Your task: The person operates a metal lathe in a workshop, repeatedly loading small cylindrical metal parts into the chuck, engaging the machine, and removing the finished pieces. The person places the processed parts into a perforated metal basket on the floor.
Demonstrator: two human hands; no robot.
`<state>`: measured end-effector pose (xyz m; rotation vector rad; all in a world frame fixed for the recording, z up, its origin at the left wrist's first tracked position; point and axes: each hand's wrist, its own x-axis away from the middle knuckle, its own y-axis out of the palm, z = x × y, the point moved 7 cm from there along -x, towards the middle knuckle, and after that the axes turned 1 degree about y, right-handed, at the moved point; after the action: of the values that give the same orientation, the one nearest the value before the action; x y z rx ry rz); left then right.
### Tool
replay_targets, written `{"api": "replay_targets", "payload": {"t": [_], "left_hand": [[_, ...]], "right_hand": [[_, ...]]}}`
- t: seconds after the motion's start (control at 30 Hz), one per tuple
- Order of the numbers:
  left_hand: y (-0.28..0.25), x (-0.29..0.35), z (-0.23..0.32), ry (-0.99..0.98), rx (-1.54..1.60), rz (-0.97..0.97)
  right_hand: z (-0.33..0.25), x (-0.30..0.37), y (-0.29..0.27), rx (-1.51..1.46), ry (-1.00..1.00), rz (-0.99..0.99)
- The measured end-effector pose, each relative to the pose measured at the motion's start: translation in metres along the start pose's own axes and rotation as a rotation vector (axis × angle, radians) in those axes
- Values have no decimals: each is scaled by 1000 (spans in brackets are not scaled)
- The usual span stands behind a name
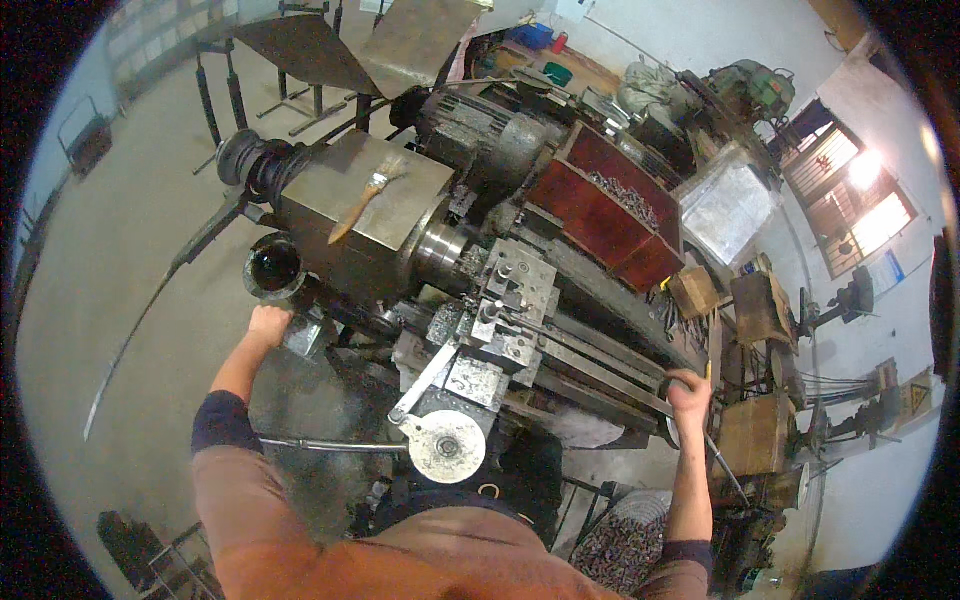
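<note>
A lathe fills the middle, with its grey headstock point(365, 190), shiny round chuck point(440, 245) and a tool post point(500, 310) on the slide. My left hand point(270, 325) is closed at the left end of the machine, below a dark round opening point(275, 268) and beside a clear or shiny boxy piece point(308, 335). What its fingers hold is hidden. My right hand point(687, 392) is closed at the far right end of the long bed rails point(600, 370); I cannot make out the thing in it. Near my waist is a round white handwheel point(447, 446) with a crank arm.
A brush point(365, 200) lies on the headstock. Behind the bed stands a red-brown bin point(605, 205) of small metal parts. A basket point(625, 540) of similar parts sits at lower right. A metal bar point(330, 444) juts left from the handwheel; a long thin rod point(130, 335) slopes down at far left.
</note>
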<state>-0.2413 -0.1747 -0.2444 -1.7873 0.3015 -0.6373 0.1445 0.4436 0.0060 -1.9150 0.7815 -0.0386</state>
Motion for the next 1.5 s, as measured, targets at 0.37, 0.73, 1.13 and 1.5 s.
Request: {"api": "replay_targets", "payload": {"t": [0.37,0.73,1.13,1.5], "left_hand": [[-18,161,-42,-431,661,75],[-19,244,-10,-910,740,232],[-16,227,-25,-987,937,480],[-33,207,-29,-842,1051,665]], "right_hand": [[345,139,-123,746,592,-102],[421,191,-116,962,593,-205],[286,288,-76,759,987,90],[232,275,-74,729,834,140]]}}
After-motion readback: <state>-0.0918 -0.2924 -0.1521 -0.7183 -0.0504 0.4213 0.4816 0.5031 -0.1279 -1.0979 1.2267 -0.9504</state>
